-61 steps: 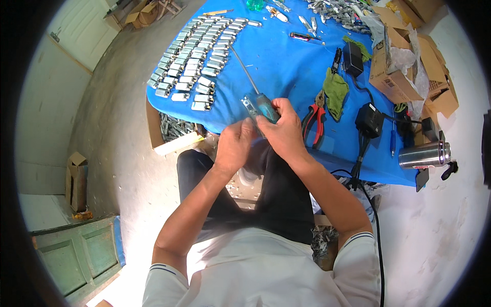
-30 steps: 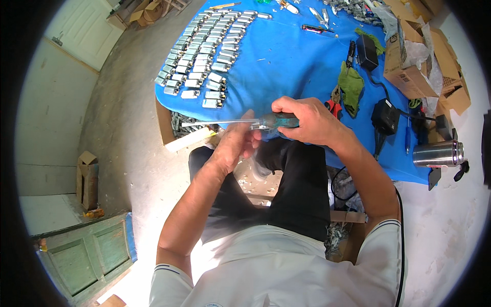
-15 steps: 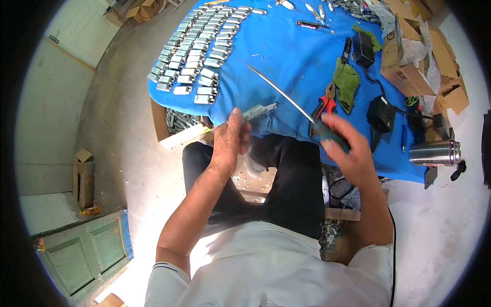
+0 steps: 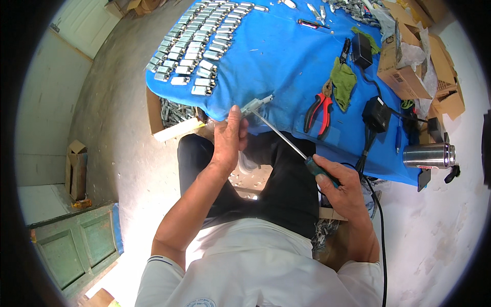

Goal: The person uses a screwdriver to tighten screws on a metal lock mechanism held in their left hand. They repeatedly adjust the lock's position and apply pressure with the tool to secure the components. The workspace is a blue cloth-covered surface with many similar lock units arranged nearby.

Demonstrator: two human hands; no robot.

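Observation:
My left hand is closed around one end of a slim silvery metal piece, its thumb on top. The piece's far end points out over the blue cloth, and its exact kind is not clear. In my right hand is a screwdriver, gripped by its dark green handle. Its long shaft slants up to the left, and the tip meets the metal piece just beyond my left fingers. Pliers with red and black handles lie on the cloth, to the right of the piece.
Rows of small metal parts cover the left of the blue cloth. A box of metal pieces sits below the table's left corner. To the right are a green rag, black adapters, a steel flask and cardboard boxes.
My right hand has moved down, drawing the screwdriver back so its tip now meets the metal piece instead of reaching past it. The pliers are now fully visible.

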